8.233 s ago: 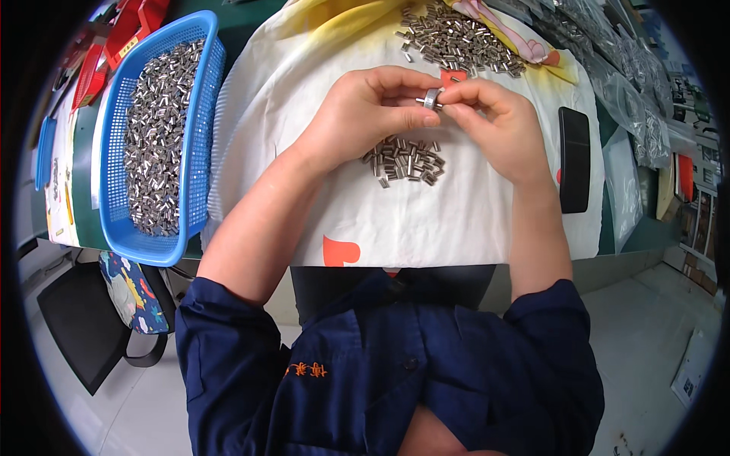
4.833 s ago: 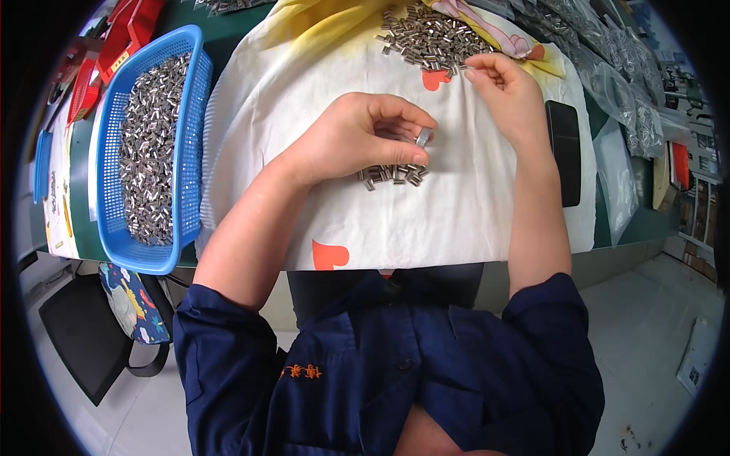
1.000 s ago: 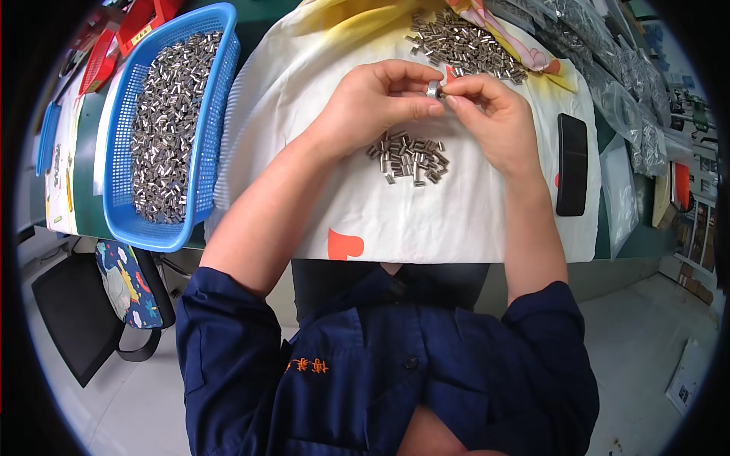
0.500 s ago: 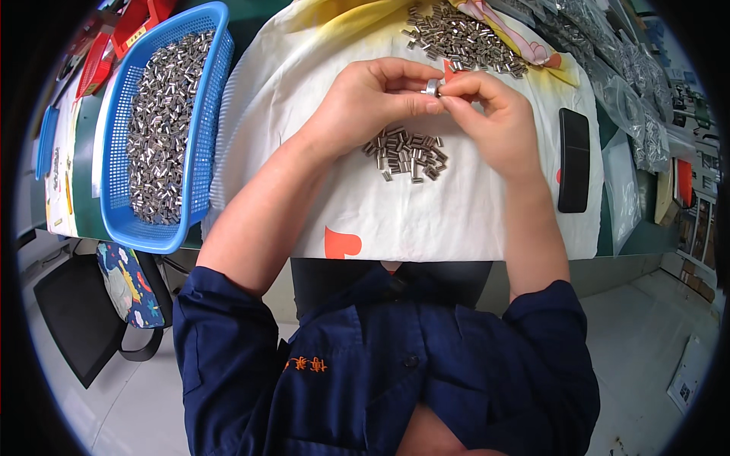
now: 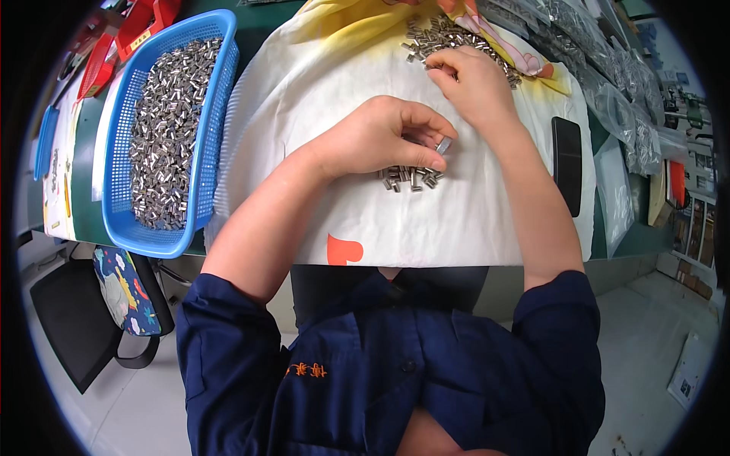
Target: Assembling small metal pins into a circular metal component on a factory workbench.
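1. Half a second ago both your hands met over the near pile, pinching one part between them. Now they are apart: your right hand (image 5: 475, 87) has gone to the far pile (image 5: 456, 42), and your left hand (image 5: 380, 137) has dropped down to the near pile (image 5: 409, 178).
2. Left hand: fingers curled in, thumb and fingertips pinching one small metal sleeve (image 5: 443, 144), tilted, just above the near pile's right edge. Grip is closed on it.
3. Right hand: palm down, fingers bent, tips touching the parts at the near edge of the far pile. You cannot tell whether it has anything pinched; the fingertips hide it.
4. Cloth (image 5: 342, 68): one, white with yellow at the far side and an orange mark at the near edge. Both piles lie on it.
5. Piles: two. Near pile is roughly a dozen sleeves, partly hidden under your left hand. Far pile is far larger, too many to count.
6. Basket (image 5: 213, 121): one, blue, left of the cloth, filled with the same metal sleeves, uncountable.
7. Phone (image 5: 566, 156): one, black, lying on the cloth's right edge, right of your right forearm, not touched.
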Available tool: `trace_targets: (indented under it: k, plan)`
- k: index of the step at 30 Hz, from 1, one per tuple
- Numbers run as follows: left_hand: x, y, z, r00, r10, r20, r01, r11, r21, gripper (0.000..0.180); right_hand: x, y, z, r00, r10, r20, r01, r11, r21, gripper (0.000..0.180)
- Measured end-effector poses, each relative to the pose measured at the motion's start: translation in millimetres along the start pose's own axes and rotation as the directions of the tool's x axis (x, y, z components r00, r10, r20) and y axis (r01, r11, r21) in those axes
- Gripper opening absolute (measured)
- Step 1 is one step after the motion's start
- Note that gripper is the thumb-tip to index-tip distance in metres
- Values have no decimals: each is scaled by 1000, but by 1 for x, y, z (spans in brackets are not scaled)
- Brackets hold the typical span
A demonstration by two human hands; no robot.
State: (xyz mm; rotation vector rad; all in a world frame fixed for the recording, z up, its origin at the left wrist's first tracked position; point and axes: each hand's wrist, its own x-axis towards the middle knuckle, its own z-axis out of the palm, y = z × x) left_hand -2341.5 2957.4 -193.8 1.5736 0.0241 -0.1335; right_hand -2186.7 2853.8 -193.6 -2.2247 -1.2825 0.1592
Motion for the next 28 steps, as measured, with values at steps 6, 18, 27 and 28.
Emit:
trace_targets:
  k: [6,18,27,28]
  plan:
    - [2,0,-1,1000,-10,-24,10,1000,7,33,-5,-4,2,996,-79,-29,72,978,-197,8]
    - [5,-5,-4,1000,7,-30,-10,995,-98,34,-24,-6,-7,989,-49,-136,52,999,16,4]
    - [6,-7,-5,959,42,-281,-144,925,-353,37,-49,-10,-16,1000,-6,3,2,751,660,11]
    - [7,-10,-5,959,58,-277,-152,930,-334,37,-49,-11,-15,999,-34,28,9,778,628,13]
